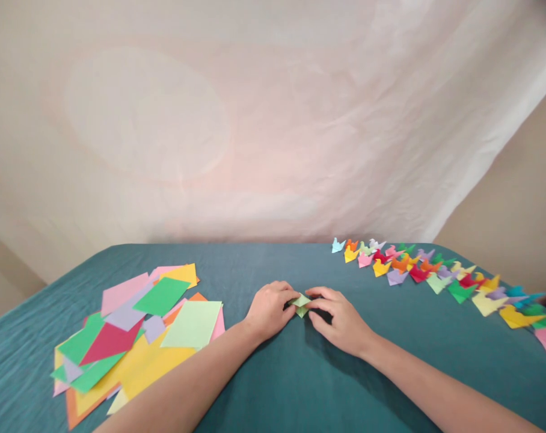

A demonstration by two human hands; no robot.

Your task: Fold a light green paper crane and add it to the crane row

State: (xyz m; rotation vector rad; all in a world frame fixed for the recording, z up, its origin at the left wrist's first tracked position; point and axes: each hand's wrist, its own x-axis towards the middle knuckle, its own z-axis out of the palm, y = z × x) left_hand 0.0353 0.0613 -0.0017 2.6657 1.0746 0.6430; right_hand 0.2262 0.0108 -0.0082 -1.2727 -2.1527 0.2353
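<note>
A small, partly folded light green paper [301, 304] lies on the teal tablecloth [300, 379] near the middle of the table. My left hand [269, 311] pinches its left side with curled fingers. My right hand [340, 320] presses on its right side, fingers bent over the paper. Both forearms reach in from the lower edge of the view.
A loose pile of coloured paper squares [133, 331] lies at the left. Several folded paper cranes [435, 273] in many colours run in a row along the right side. A pale cloth backdrop [255, 120] hangs behind the table.
</note>
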